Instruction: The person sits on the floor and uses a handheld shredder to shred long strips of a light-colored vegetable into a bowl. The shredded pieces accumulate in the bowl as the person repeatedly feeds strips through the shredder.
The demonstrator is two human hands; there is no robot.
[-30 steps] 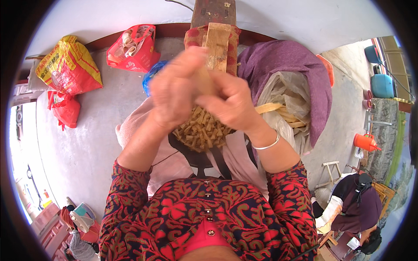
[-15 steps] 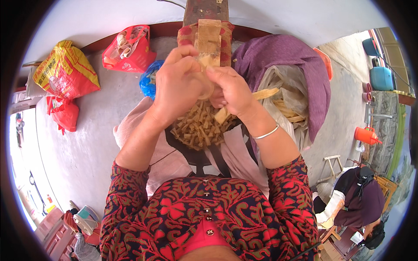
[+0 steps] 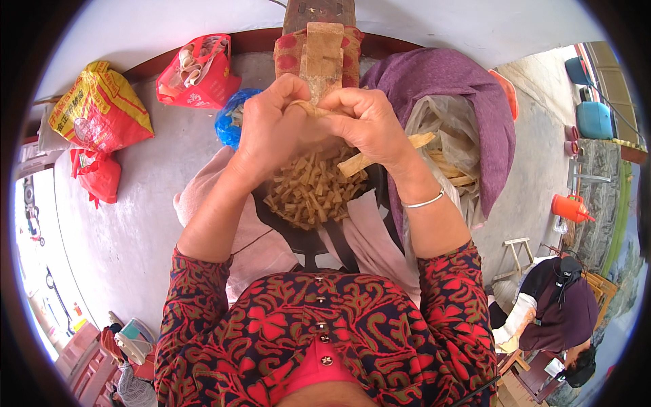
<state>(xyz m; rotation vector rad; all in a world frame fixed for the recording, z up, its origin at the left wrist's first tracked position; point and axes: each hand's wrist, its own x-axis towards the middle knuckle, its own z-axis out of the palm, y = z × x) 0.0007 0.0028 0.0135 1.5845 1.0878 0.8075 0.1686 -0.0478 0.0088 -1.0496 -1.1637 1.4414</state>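
Above a dark basin [image 3: 298,237], my left hand [image 3: 271,125] and my right hand [image 3: 369,129] come together, fingers closed. Between their fingertips is a pale tan, flat strip [image 3: 306,108], bent over; part of it is hidden by the fingers. A second yellowish strip [image 3: 354,165] shows on both sides of my right wrist, passing behind it; what supports it is hidden. Under the hands lies a heap of short, knotted-looking tan pieces [image 3: 312,193] in the basin. A silver bangle [image 3: 424,200] circles my right wrist.
Beyond my hands stands a wooden block [image 3: 323,51] on a bench. To the right, purple cloth [image 3: 485,95] surrounds a clear plastic bag [image 3: 424,119] of long strips. Red bags [image 3: 196,78] and a blue bag [image 3: 229,132] lie left. Another person [image 3: 563,312] sits at lower right.
My hands have shifted slightly, the right one turning so its fingers point left toward the strip. The strip's bend between the fingertips looks different. The heap shows no clear change.
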